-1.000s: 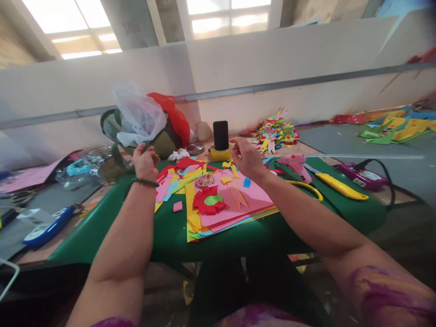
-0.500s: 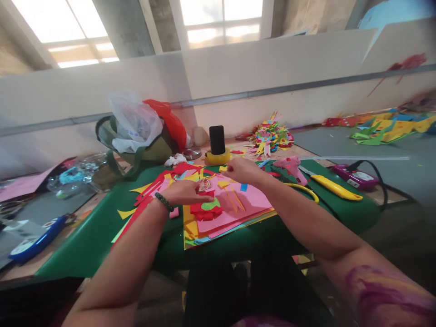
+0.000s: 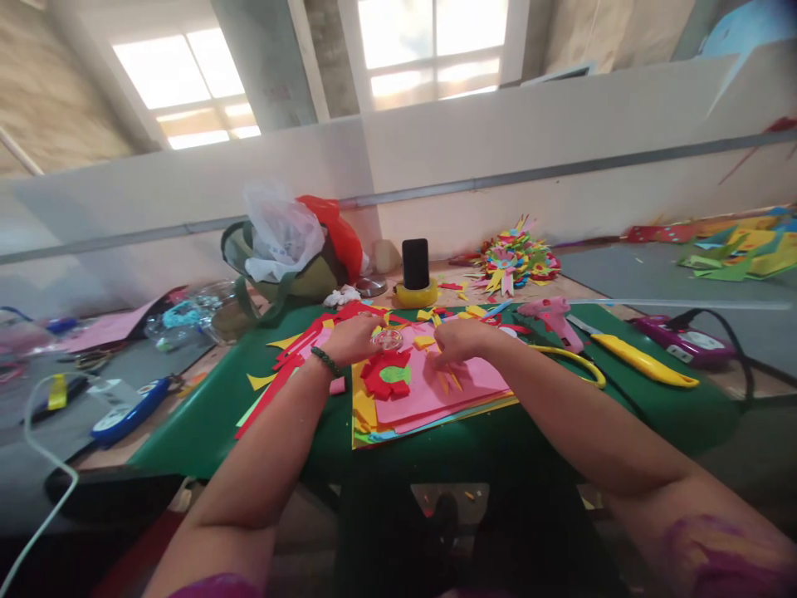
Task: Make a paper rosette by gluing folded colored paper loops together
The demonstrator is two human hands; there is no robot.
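Observation:
My left hand (image 3: 357, 340), fingers curled, is beside a clear round object (image 3: 387, 339), perhaps a tape roll; I cannot tell whether it grips it. Just below lies a red paper flower (image 3: 384, 375) with a green centre (image 3: 395, 375). My right hand (image 3: 459, 340) is bent down over the stacked pink sheets (image 3: 404, 409), fingers drawn together. Narrow yellow strips (image 3: 449, 380) lie under its fingers, and what it pinches is hidden. Red paper strips (image 3: 283, 386) lie left of my left hand.
A pink glue gun (image 3: 554, 320) and a yellow-handled knife (image 3: 644, 359) lie to the right on the green surface (image 3: 187, 428). Behind are a phone (image 3: 416, 262) on a yellow tape roll (image 3: 416, 295), a bag (image 3: 292, 266) and a paper flower pile (image 3: 516, 257).
My right hand has come down and nearer over the pink sheets. My left hand has shifted from the red flower, which now shows whole, and its fingers have curled. The view has swung left.

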